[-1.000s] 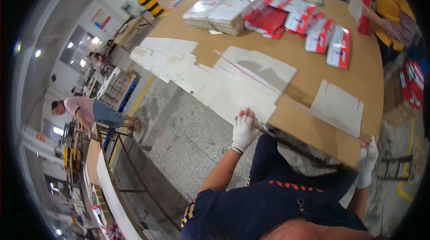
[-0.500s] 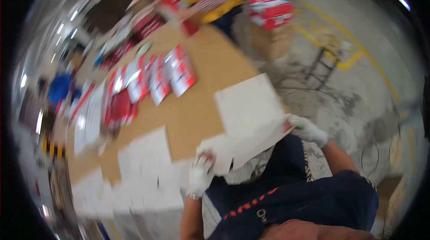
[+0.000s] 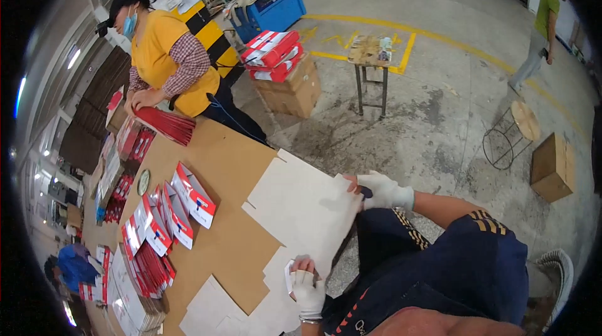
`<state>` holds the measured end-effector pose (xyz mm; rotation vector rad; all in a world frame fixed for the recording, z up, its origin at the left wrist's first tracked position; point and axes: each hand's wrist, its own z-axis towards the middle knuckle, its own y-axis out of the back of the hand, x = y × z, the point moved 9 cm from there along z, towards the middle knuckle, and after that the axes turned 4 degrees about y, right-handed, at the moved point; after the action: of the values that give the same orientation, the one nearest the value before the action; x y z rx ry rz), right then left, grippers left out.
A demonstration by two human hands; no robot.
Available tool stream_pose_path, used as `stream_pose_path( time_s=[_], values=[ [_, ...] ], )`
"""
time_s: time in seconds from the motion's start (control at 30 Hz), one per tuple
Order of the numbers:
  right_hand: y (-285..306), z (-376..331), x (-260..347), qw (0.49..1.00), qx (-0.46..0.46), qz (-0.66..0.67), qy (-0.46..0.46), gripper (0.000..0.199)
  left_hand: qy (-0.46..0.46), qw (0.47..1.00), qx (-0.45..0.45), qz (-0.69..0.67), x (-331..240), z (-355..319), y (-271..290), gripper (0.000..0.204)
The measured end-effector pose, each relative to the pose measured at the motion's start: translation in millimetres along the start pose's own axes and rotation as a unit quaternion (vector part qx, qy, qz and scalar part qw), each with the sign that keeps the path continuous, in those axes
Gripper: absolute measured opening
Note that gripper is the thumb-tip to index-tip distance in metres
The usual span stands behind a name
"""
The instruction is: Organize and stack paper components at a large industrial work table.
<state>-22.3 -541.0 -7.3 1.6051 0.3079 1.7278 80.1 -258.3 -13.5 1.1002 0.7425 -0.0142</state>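
Head view shows a long brown table [image 3: 219,166] running from the near edge far to the left, with a flat white cardboard sheet [image 3: 301,207] lying at its near right edge and overhanging it. Gloved right hand [image 3: 382,190] is clamped on the sheet's far right corner, while the gloved left hand [image 3: 308,289] pinches its near edge. Red-and-white cartons [image 3: 169,217] lie left of the sheet.

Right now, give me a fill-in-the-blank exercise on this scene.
1. Both hands, left hand and right hand, wear white ____.
2. They hold a flat cardboard sheet at the edge of the brown ____.
3. The co-worker in the yellow vest handles a stack of ____ sheets.

Missing words: gloves; table; red
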Motion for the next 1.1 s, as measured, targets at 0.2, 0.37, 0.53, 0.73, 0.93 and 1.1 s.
stream_pose_path(
  time_s=[0.2, 0.37, 0.53, 0.73, 0.93, 1.1],
  values=[
    [9, 5, -12, 0.976, -0.131, -0.068, -0.160, 0.078, 0.121, 0.985, -0.125, -0.012, 12, 38, -17, 0.034],
    [-1, -22, -25, 0.953, -0.270, -0.013, -0.137, 0.060, 0.140, 0.966, -0.074, 0.207, 1, 51, -35, 0.036],
    [-123, -61, 2, 0.844, -0.029, 0.482, -0.231, 0.037, 0.084, 0.978, 0.012, 0.190, -46, 62, -41, 0.063],
    [-119, -51, -13, 0.874, -0.060, 0.422, -0.235, 0.022, 0.020, 0.992, 0.122, 0.013, -60, 60, -94, 0.068],
    [-45, -12, 35, 0.967, -0.188, -0.083, 0.153, 0.033, 0.001, 0.996, -0.015, 0.092, -56, 45, -45, 0.100],
    [-93, 29, 76, 0.933, 0.009, -0.224, 0.282, 0.049, 0.056, 0.996, 0.075, 0.006, -41, 22, -40, 0.088]
  ],
)
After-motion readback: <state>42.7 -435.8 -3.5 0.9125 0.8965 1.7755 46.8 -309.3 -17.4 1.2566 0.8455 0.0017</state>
